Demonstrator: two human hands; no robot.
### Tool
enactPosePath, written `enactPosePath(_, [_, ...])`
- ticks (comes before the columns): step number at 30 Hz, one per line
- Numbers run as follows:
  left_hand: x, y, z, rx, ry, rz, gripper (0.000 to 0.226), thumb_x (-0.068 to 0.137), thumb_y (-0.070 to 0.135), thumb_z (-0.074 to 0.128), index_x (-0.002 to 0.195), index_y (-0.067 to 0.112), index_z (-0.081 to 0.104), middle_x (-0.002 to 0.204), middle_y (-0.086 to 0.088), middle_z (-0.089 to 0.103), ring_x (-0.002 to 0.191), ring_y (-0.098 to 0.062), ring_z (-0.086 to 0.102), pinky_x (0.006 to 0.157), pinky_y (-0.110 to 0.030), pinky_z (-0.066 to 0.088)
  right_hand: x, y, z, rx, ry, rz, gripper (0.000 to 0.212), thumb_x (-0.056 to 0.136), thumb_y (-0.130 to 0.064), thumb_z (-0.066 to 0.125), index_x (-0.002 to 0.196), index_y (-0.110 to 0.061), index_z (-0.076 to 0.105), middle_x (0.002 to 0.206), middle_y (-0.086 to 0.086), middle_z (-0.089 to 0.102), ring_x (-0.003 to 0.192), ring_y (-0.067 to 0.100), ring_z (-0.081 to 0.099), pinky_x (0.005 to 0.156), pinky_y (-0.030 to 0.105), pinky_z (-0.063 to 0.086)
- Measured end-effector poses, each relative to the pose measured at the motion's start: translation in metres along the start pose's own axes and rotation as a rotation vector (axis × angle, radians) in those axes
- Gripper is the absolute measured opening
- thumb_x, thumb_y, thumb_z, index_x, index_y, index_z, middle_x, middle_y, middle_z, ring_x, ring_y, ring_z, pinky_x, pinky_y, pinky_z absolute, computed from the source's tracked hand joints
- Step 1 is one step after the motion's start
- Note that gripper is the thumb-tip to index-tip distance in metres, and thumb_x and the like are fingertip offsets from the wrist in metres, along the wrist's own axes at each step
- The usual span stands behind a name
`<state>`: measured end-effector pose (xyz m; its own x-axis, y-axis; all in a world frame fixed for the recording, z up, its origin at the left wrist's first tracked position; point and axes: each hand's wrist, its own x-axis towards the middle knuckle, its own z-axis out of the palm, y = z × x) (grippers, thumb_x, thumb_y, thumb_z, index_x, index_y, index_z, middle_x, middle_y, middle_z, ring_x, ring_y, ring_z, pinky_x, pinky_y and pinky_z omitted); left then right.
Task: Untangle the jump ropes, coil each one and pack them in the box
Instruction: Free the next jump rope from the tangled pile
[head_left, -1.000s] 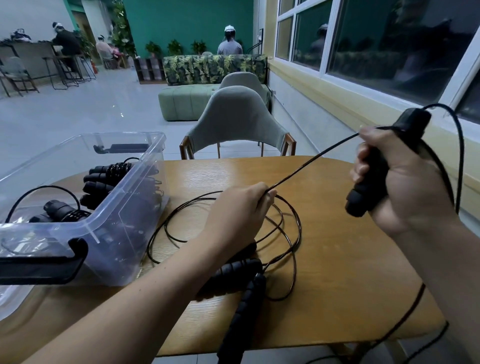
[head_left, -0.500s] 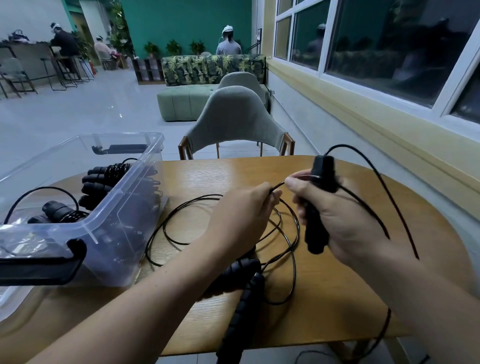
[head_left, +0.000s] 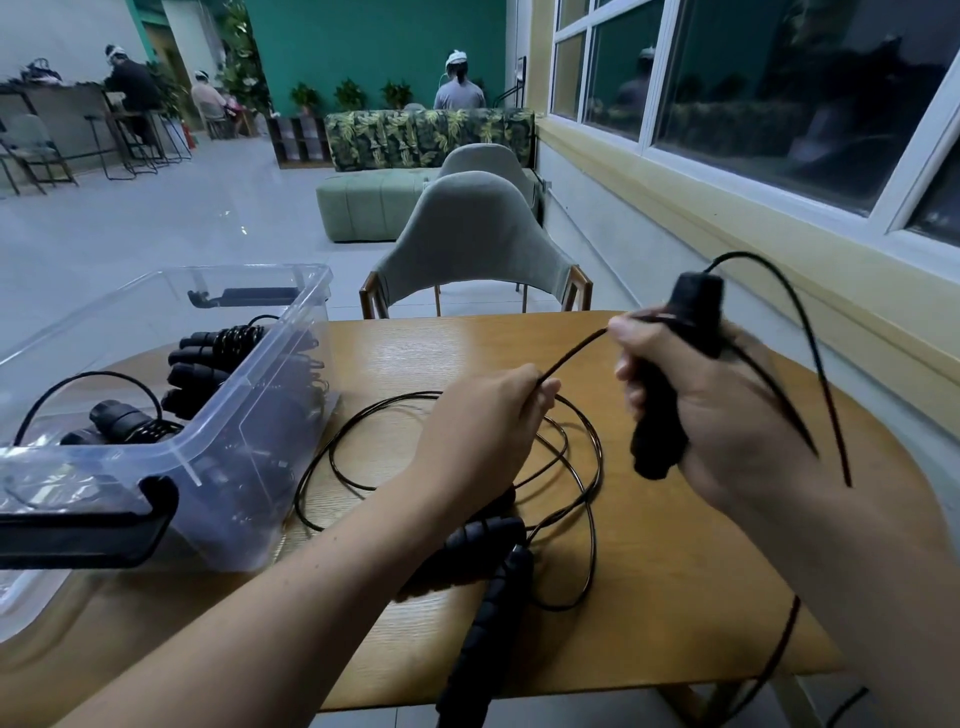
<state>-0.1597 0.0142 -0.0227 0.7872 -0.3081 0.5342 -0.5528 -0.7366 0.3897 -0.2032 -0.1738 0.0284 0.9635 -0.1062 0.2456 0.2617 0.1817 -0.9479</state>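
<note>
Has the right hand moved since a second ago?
Yes. Against the grey chair, the right hand, gripping its handle, sits further left and lower, closer to the left hand.

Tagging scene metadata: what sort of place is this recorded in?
Likely a shared lounge or café-style common room, not a home: a leaf-print sofa against a green wall, a person seated at a high counter, and large windows beside the wooden table.
</note>
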Motion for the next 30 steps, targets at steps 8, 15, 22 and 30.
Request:
enactPosePath(8, [0.004, -0.01, 0.0, -0.009, -0.009, -0.049, 0.036, 0.111, 0.038, 0.046, 0.094, 0.018, 0.07, 0.064, 0.017, 0.052, 0.068, -0.013, 0.061, 0.066, -0.042, 0.052, 0.014, -0.038, -0.028, 0.197, 0.152, -0.064, 0.024, 0.1, -0.018, 0.07, 0.081, -0.02, 0.056, 0.068, -0.004, 0.055, 0.056, 0.011, 0.045, 0.054, 0.023, 0.039])
enactPosePath(15, [0.003, -0.002, 0.001, -0.016, 0.0, -0.045, 0.042, 0.112, 0.041, 0.041, 0.096, 0.016, 0.07, 0.078, 0.005, 0.069, 0.071, -0.018, 0.061, 0.066, -0.044, 0.051, 0.013, -0.016, -0.022, 0.165, 0.147, 0.024, 0.016, 0.092, -0.019, 0.08, 0.087, -0.019, 0.065, 0.071, 0.0, 0.06, 0.056, 0.014, 0.049, 0.053, 0.025, 0.043])
enactPosePath(22, [0.001, 0.009, -0.003, 0.015, 0.032, 0.034, 0.045, 0.109, 0.044, 0.036, 0.094, 0.014, 0.067, 0.075, 0.002, 0.067, 0.067, -0.022, 0.059, 0.063, -0.046, 0.046, -0.001, 0.015, 0.002, -0.04, -0.045, 0.057, 0.019, 0.09, -0.018, 0.081, 0.105, -0.007, 0.075, 0.08, 0.007, 0.066, 0.063, 0.018, 0.058, 0.056, 0.028, 0.05])
enactPosePath(30, [-0.002, 0.011, -0.005, 0.017, 0.088, 0.119, 0.027, 0.108, 0.03, 0.04, 0.082, 0.027, 0.047, 0.068, 0.011, 0.052, 0.06, -0.017, 0.05, 0.052, -0.037, 0.04, -0.008, 0.029, 0.016, -0.112, -0.106, 0.041, 0.021, 0.094, -0.014, 0.079, 0.108, -0.001, 0.073, 0.079, 0.011, 0.07, 0.064, 0.022, 0.06, 0.057, 0.031, 0.051])
